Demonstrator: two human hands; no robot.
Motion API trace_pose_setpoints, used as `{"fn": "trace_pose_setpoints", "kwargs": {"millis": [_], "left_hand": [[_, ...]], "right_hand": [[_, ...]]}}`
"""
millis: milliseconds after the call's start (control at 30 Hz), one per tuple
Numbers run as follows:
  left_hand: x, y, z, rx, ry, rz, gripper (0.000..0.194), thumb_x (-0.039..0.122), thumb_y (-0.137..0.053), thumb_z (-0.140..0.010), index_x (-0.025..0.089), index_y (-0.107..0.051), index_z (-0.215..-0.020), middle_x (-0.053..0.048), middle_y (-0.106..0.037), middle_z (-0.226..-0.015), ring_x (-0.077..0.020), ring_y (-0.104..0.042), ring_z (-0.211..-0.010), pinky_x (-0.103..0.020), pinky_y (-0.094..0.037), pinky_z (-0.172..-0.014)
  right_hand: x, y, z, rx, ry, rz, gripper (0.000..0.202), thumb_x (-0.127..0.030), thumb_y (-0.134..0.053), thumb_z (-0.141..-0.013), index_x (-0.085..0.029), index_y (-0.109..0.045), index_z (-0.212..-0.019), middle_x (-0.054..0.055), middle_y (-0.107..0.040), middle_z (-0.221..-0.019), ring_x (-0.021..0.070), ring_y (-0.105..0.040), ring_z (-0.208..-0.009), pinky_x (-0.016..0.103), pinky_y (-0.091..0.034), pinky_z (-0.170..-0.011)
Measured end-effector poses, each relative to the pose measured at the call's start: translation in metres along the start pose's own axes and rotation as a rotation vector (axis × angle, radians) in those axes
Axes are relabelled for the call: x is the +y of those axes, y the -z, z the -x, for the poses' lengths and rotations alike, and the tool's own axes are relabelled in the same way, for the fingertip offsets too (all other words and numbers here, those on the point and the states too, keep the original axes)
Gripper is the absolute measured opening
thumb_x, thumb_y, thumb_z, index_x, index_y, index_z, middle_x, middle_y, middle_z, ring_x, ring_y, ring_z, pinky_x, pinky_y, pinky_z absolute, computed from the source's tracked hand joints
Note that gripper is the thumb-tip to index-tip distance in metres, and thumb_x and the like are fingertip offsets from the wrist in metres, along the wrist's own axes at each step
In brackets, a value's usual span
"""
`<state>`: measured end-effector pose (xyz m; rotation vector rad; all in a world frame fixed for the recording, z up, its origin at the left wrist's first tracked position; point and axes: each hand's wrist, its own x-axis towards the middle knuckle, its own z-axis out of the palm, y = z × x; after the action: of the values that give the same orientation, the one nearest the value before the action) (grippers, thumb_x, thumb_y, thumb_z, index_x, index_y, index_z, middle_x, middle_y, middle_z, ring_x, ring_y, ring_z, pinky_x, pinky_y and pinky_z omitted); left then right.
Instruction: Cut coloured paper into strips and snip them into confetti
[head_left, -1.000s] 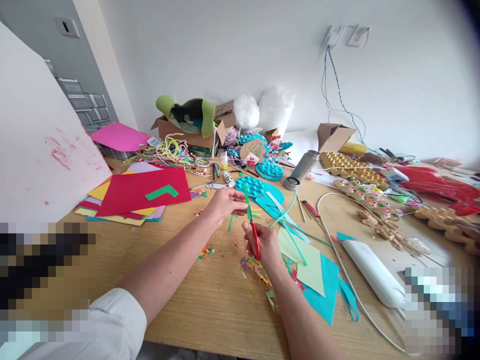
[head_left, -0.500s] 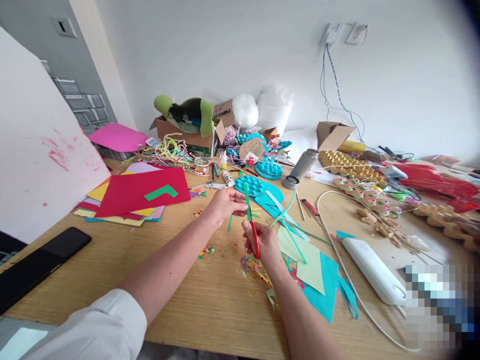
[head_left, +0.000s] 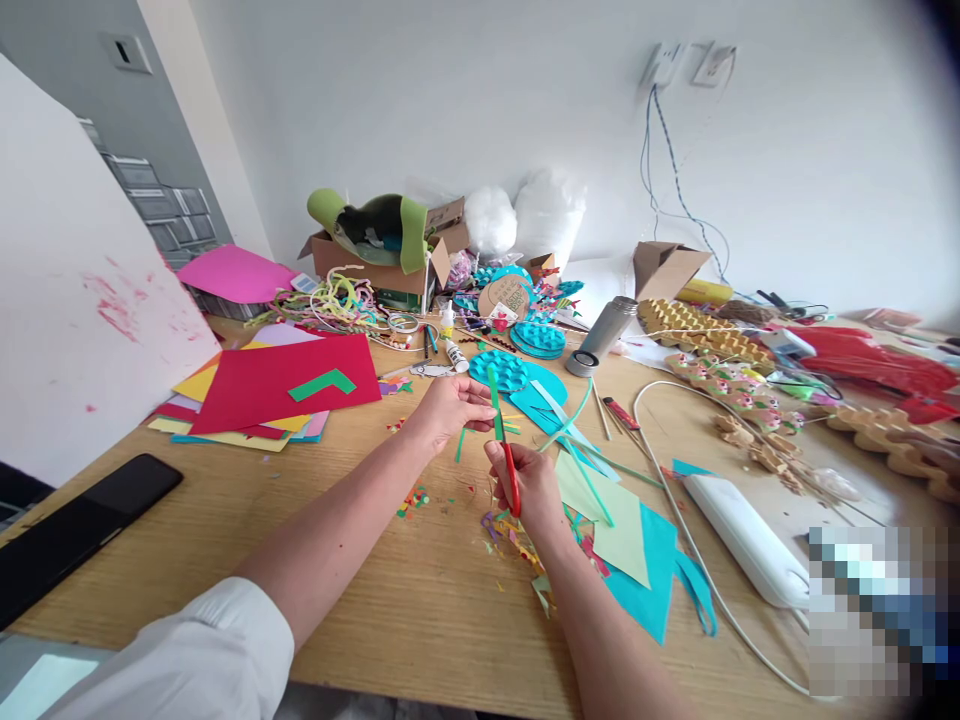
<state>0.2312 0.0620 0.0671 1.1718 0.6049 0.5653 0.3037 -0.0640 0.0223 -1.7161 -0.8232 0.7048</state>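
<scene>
My left hand (head_left: pixel 451 408) pinches a narrow green paper strip (head_left: pixel 493 385) above the middle of the table. Close below it, my right hand (head_left: pixel 529 482) grips red-handled scissors (head_left: pixel 513 478), with fingers in the loops. The blades point up and away, against the lower part of the strip; whether they are cutting into it is too small to tell. Beneath the hands lie small coloured paper scraps (head_left: pixel 414 500). A bent green paper piece (head_left: pixel 324 384) rests on a red sheet (head_left: pixel 247 385) to the left.
A black phone (head_left: pixel 86 530) lies at the left edge. To the right are blue paper (head_left: pixel 649 590), pale green paper (head_left: pixel 622 530), a white power strip (head_left: pixel 742 535) and its looping cable. A metal flask (head_left: pixel 606 335), glue bottle (head_left: pixel 457 357) and craft boxes stand farther back.
</scene>
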Motion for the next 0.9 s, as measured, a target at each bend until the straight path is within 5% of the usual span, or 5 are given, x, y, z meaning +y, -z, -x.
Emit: {"fn": "trace_pose_setpoints", "kwargs": {"millis": [467, 900], "left_hand": [[0.0003, -0.0023, 0.0025, -0.035, 0.020, -0.007, 0.026, 0.000, -0.075, -0.056, 0.008, -0.062, -0.076, -0.002, -0.063, -0.060, -0.0136, -0.062, -0.052, -0.028, -0.055, -0.055], [-0.0030, -0.0005, -0.0015, -0.053, -0.014, 0.016, 0.027, 0.008, -0.079, -0.054, 0.009, -0.063, -0.075, -0.003, -0.063, -0.064, -0.0139, -0.063, -0.056, -0.027, -0.055, -0.055]], "right_hand": [[-0.0045, 0.0013, -0.0012, 0.147, 0.093, -0.221, 0.038, -0.049, -0.070, -0.068, -0.016, -0.053, -0.059, -0.001, -0.055, -0.047, 0.0091, -0.049, -0.040, 0.018, -0.036, -0.038], [-0.0047, 0.0023, -0.0015, 0.103, 0.159, -0.277, 0.028, -0.035, -0.066, -0.072, -0.017, -0.051, -0.056, -0.002, -0.052, -0.043, 0.0095, -0.046, -0.039, 0.020, -0.034, -0.039]]}}
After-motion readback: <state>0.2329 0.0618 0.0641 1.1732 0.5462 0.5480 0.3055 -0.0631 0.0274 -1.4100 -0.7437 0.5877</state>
